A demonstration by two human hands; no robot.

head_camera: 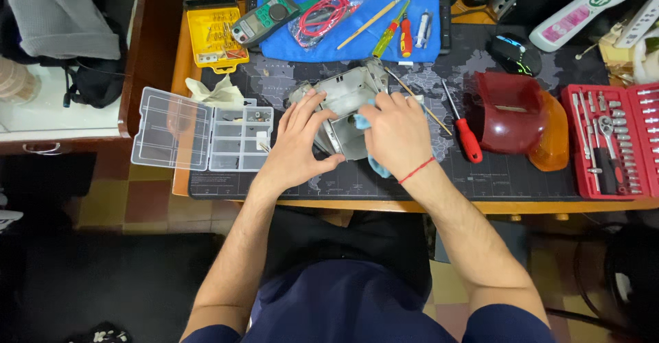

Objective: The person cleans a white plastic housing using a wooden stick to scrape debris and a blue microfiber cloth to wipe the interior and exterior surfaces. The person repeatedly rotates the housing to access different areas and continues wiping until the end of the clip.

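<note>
A grey metal housing (345,95) lies on the dark desk mat (522,178) in front of me. My left hand (296,140) grips its left side, fingers spread over the top edge. My right hand (398,134) presses a light blue cloth (362,119) against the housing's right part; more of the cloth shows under my wrist. A red thread is tied around my right wrist.
A clear parts organiser (202,129) lies open at left, a yellow bit case (215,38) behind it. A blue towel (425,44) holds a clamp meter (269,15), leads and screwdrivers. A red-handled screwdriver (465,134), a red and orange lens (518,118) and a red socket set (611,140) lie to the right.
</note>
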